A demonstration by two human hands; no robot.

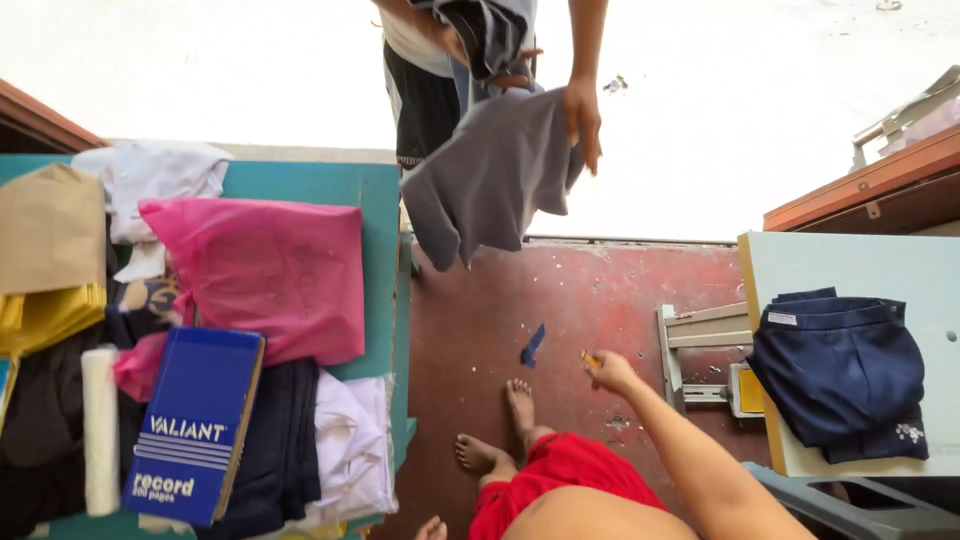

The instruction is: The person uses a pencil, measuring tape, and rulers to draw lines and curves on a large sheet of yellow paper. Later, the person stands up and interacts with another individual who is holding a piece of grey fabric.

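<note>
My right hand (pixel 610 371) reaches out over the red floor (pixel 600 290), fingers pinched on a small yellow piece (pixel 590 358). My left hand is out of view. Below it are my bare feet (pixel 520 405) and my red shorts (pixel 560 470). A small blue fabric scrap (pixel 532 345) lies on the floor to the left of my hand. Opposite me another person stands, one hand (pixel 583 120) holding up a grey garment (pixel 490 180), with dark clothes (pixel 490 35) draped over the other arm.
On the left, a green table (pixel 350 190) carries a pink plastic bag (pixel 260 275), a blue record book (pixel 195 425), and white and dark cloths. To the right, a pale table (pixel 850 265) holds folded navy shorts (pixel 840 375). A grey metal frame (pixel 700 345) sits beside it.
</note>
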